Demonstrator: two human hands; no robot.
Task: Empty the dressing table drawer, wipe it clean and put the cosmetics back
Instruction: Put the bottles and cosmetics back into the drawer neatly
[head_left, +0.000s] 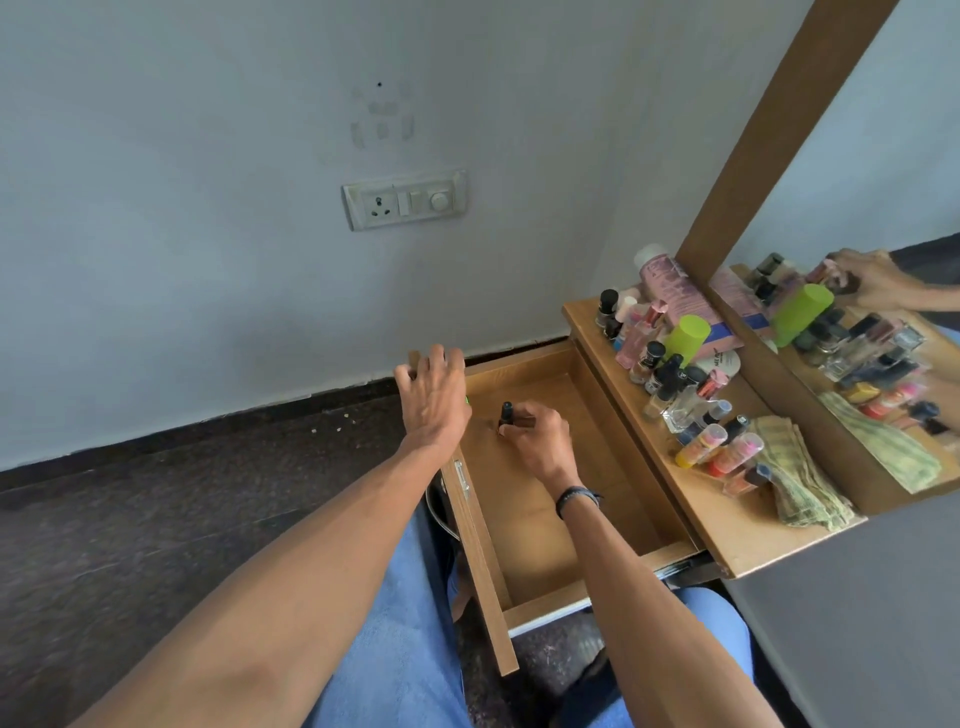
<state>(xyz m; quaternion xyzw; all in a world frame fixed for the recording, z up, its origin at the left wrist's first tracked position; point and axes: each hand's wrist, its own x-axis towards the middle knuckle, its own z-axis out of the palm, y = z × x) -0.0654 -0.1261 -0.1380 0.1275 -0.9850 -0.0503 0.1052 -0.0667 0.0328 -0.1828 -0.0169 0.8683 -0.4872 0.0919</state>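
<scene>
Head view: the drawer (545, 499) stands pulled out and nearly bare. The right hand (535, 436) has its grip closed round a dark-capped nail-polish bottle (506, 413) low inside it. The left hand (434, 395) curls over the drawer's far corner. The other cosmetics (675, 374) and a folded cloth (800, 467) sit on the bench (727, 519). Whether this bottle is the last out or the first back, I cannot tell. The labels are too small to read.

Open wooden drawer (524, 540), one dark-capped bottle (506, 413) upright inside; other cosmetics (670, 374) crowded on the tabletop (691, 488).
</scene>
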